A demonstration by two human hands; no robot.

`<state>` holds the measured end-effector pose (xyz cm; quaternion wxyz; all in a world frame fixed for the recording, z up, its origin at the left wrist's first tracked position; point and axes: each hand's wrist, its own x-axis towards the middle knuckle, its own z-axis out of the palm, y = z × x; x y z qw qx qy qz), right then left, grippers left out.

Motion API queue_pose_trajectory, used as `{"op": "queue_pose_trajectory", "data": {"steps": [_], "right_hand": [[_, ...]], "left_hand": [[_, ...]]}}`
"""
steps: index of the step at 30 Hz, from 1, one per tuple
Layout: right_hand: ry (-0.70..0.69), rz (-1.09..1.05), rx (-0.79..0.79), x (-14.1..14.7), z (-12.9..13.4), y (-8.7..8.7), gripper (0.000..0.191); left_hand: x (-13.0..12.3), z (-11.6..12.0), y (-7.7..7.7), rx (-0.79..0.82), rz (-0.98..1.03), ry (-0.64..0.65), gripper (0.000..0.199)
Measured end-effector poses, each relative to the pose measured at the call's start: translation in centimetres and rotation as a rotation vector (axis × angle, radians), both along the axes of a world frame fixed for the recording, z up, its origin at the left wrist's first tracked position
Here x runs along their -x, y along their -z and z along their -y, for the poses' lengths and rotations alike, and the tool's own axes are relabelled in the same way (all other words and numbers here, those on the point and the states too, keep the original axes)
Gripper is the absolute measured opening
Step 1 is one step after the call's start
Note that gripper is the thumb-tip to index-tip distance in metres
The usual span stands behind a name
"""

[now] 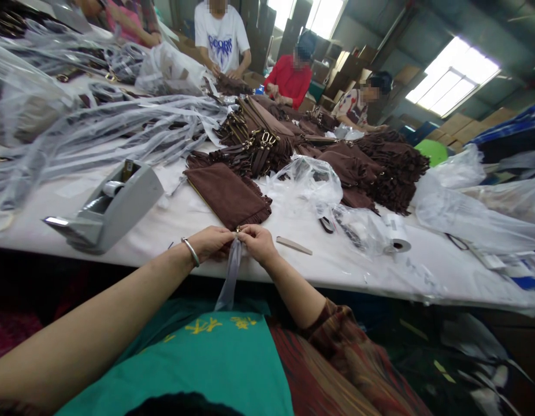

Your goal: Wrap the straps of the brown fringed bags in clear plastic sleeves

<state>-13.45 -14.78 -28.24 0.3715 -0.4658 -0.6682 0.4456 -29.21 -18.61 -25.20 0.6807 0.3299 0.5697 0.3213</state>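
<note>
A brown fringed pouch [227,193] with a zip along one edge lies flat on the white table, its near corner at my fingers. My left hand [212,242], with a bangle at the wrist, is closed in a pinch at a small gold-coloured metal clasp [237,229]. From the other side my right hand [257,244] pinches at the same spot, fingertips almost touching the left ones. A strap in a clear plastic sleeve [230,277] hangs from between my fingers over the table edge towards my apron. The fingers partly hide the join of clasp and pouch.
A grey tape dispenser [115,202] stands to the left, below many plastic-sleeved straps [133,130]. Ahead are piled brown fringed pouches [293,130]. Crumpled plastic bags [313,179], a flat strip [294,245] and a white roll [396,231] lie rightward. Several people work across the table.
</note>
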Motion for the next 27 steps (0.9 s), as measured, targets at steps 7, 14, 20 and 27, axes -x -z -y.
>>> {"op": "queue_pose_trajectory", "data": {"steps": [7,14,20,27], "right_hand": [[0.002,0.047,0.095,0.1,-0.1,1.0,0.019],[0.03,0.022,0.087,-0.3,-0.1,0.3,0.016],[-0.005,-0.014,0.114,-0.2,-0.2,0.5,0.016],[0.024,0.126,0.026,0.2,-1.9,1.2,0.018]], "left_hand": [[1.4,0.9,1.0,-0.147,-0.044,0.065,0.03],[1.2,0.2,2.3,-0.517,-0.409,0.175,0.021],[1.1,-0.5,1.7,-0.635,-0.726,0.187,0.021],[0.2,-1.6,1.3,-0.456,-0.677,0.053,0.021]]}}
